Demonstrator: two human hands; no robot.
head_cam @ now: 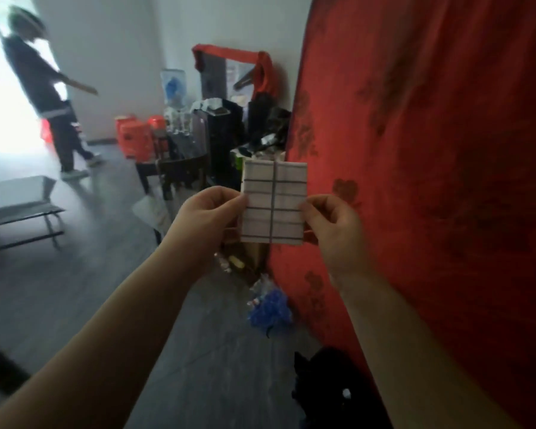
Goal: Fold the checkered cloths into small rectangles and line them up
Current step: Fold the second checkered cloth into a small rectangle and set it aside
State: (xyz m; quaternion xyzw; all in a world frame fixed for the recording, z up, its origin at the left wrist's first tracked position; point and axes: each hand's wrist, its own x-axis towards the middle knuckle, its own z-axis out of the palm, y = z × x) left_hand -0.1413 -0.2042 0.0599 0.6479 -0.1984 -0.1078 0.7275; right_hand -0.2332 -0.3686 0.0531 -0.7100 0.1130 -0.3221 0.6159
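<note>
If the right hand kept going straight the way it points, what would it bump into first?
Probably the folded white checkered cloth: the right hand points left and already pinches its edge. Beyond it waits the left hand. Depth is hard to judge.

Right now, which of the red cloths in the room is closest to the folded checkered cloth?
The big red patterned cloth hanging on the right, just behind the folded checkered cloth. The other red cloth drapes over a frame farther back.

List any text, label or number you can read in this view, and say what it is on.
None is legible.
Checkered cloth, held between left hand and right hand: only grey lines, no writing.
Blue-printed poster by the wall: too blurred to read.
Orange stools: dark marks, unreadable.
</note>
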